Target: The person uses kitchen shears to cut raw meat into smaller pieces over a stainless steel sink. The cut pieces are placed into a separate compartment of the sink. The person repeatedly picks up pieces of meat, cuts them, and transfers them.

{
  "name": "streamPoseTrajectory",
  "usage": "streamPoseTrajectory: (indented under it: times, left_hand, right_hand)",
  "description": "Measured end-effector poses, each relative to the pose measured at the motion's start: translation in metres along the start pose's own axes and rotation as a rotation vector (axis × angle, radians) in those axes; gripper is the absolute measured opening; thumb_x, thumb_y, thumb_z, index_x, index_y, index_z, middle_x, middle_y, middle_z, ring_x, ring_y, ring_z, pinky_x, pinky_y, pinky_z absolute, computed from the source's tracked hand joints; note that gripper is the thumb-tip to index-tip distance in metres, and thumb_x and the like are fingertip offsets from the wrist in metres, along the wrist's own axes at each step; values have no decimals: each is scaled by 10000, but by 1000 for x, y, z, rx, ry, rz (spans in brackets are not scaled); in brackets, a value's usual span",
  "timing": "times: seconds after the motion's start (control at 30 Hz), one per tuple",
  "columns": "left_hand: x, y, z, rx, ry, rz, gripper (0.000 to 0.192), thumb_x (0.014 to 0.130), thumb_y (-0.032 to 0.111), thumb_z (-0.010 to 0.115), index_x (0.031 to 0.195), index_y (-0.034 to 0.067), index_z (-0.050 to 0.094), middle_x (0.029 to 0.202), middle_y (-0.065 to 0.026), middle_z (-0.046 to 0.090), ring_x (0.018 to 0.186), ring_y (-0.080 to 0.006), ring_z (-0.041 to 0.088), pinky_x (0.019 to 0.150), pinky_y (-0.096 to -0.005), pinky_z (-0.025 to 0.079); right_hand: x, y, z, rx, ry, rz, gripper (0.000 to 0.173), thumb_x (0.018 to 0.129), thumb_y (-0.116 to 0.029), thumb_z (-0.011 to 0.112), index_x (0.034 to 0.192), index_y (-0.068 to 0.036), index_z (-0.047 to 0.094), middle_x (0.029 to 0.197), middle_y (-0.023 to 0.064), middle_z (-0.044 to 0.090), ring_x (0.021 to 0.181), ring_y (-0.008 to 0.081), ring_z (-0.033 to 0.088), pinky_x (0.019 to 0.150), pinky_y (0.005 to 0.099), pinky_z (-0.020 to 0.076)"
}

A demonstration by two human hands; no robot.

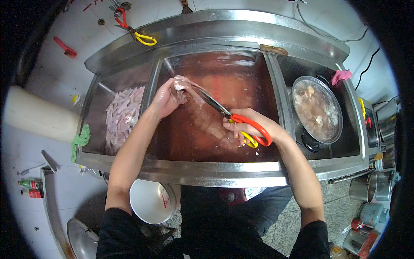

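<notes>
My left hand grips a piece of raw meat above the middle basin of a stainless steel sink. In my right hand is a pair of scissors with one red and one yellow handle. Its blades reach up and left to the meat, and a strip of flesh hangs beside them. Whether the blades are closed on the meat I cannot tell. Reddish water fills the middle basin, and pale pieces of meat show under its surface.
Pale raw meat strips pile in the left basin. An oval pot of cloudy liquid and pieces stands in the right basin. A wooden-handled knife lies along the back ledge. Other scissors hang behind. A white bucket stands below.
</notes>
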State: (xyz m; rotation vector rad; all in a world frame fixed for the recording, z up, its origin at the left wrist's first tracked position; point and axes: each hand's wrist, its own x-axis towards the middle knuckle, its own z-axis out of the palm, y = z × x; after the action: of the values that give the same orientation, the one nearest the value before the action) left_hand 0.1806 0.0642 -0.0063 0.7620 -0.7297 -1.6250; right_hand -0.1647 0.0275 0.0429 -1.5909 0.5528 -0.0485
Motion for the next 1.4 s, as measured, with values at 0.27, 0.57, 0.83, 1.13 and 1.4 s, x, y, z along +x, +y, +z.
streamPoseTrajectory:
  times: [0.27,0.57,0.83,1.13,1.4]
  left_hand:
    - [-9,14,21,-62,-157,-19,428,1034,164,451,1424,-12,470,1428,-189,552,1254,-334,578,1021,-498,512]
    - [-7,9,11,54,-80,112,460,1001,131,542,1441,37,449,1513,-252,452,1380,-366,494,1092,-481,489]
    - [-13,16,19,75,-73,103,418,928,-22,535,1343,28,522,1303,-158,620,1132,-248,651,970,-372,546]
    - [-43,73,-16,482,439,201,333,969,9,562,1300,47,538,1148,-130,673,1046,-230,689,881,-367,597]
    - [-129,128,-168,586,957,119,378,987,24,511,1356,3,434,1206,-207,644,987,-320,706,827,-398,623]
  right_hand:
    - [-6,-8,-1,110,18,-39,338,1000,-337,642,1074,-7,620,775,64,644,596,150,663,541,272,527]
    - [-8,-14,0,152,-48,55,342,1011,-353,626,903,-30,589,741,85,653,587,163,664,531,289,531]
    - [-5,-10,4,117,-41,71,359,1006,-350,632,864,-23,589,738,101,670,577,171,672,528,291,534]
    - [-5,-10,-4,147,34,98,349,999,-331,656,879,-8,599,723,89,652,558,168,656,515,301,535]
    - [-5,-2,-22,247,156,57,331,986,-330,673,851,-31,629,703,89,673,545,167,663,497,291,537]
